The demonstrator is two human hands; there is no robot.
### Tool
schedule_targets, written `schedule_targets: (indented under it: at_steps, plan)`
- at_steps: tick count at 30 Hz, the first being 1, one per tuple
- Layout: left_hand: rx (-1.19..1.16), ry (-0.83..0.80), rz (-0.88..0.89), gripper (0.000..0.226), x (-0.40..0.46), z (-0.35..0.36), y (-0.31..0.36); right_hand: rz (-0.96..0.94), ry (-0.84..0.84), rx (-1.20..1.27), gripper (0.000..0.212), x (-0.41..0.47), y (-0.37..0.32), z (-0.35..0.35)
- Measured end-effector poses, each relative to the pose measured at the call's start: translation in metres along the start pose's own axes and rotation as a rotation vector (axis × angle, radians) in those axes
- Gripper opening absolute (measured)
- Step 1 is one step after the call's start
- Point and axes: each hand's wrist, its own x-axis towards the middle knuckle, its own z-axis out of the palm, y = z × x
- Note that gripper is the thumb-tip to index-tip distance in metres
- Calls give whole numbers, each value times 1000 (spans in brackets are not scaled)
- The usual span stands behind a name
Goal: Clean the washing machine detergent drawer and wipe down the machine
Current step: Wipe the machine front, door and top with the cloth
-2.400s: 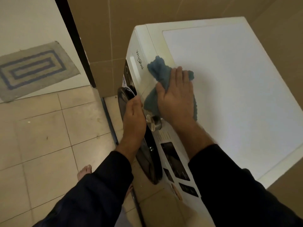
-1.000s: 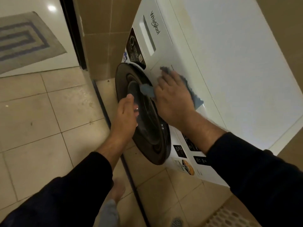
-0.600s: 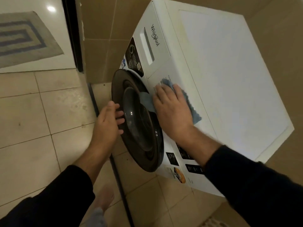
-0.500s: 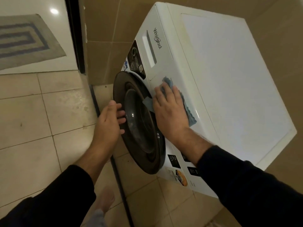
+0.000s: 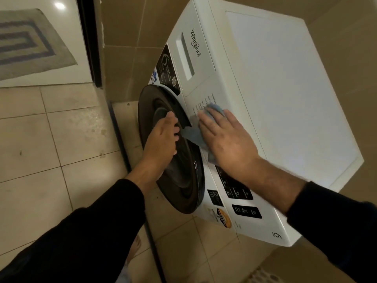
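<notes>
While your right hand [image 5: 226, 144] lies flat, fingers nearly straight, it presses a blue cleaning cloth [image 5: 195, 135] against the white control panel [image 5: 206, 103] of the front-loading washing machine [image 5: 275, 78], just above the dark round door [image 5: 175, 160]. Your left hand [image 5: 163, 139] rests on the door's face with fingers loosely extended, holding nothing. The cloth looks soft, limp and light, so it should follow the panel's curve; hold it under the whole palm, as shown, since a loose corner already hangs over the door rim. The panel is probably hard, smooth plastic, so expect the cloth to glide easily, and keep the pressure light over the printed programme labels [image 5: 204, 103] and the black button strip [image 5: 236, 190]. The detergent drawer [image 5: 191, 58], closed at the panel's far end, likely slides out by its recessed handle [image 5: 184, 56]; take hold there. The machine itself is heavy and rigid and should not shift under wiping.
</notes>
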Motion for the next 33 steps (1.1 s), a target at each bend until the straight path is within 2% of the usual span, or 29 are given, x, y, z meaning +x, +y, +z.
schedule_targets:
  at_steps: [7, 10, 13, 17, 22, 33]
  plan:
    - [-79, 62, -41, 50, 8, -25, -3, 188, -74, -152, 62, 67, -1, -8]
    - [-61, -6, -42, 55, 18, -24, 0, 231, -133, -263, 64, 93, -2, -9]
    - [-74, -101, -96, 65, 28, -15, 7, 206, -241, -345, 65, 118, -7, -2]
    - [-73, -154, -130, 67, 31, -9, 10, 148, -412, -459, 76, 132, -24, 15]
    - [-69, -159, -160, 70, 25, -23, 0, 142, -456, -410, 72, 119, -38, 12]
    - [-72, -148, -135, 74, 5, -39, 0, -65, -607, -726, 96, 73, -55, -1]
